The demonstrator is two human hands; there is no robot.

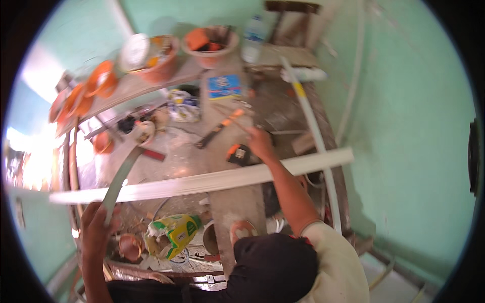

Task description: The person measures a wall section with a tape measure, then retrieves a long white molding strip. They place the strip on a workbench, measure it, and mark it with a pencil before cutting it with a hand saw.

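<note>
My left hand [96,227] comes in from the lower left, fingers closed round the lower end of a long, flat grey-green strip [123,177]; blur hides its exact kind. The strip slants up across a long white grooved trim board [197,186]. A dark red block [153,154] lies by its far end; I cannot tell whether they are joined. My right hand does not show. Another person in a dark cap [275,267] and cream shirt stretches a hand [260,144] past the board, near a black-and-orange tape measure [238,154] and a black-and-orange-handled tool [220,129].
Orange buckets [209,59] and several orange helmet-like shapes [102,80] line a raised plank at the back. A pale bar [313,118] runs down the right side. A yellow-green sack [174,235] stands below the board, beside a sandalled foot [243,230]. Green walls [404,126] close the right.
</note>
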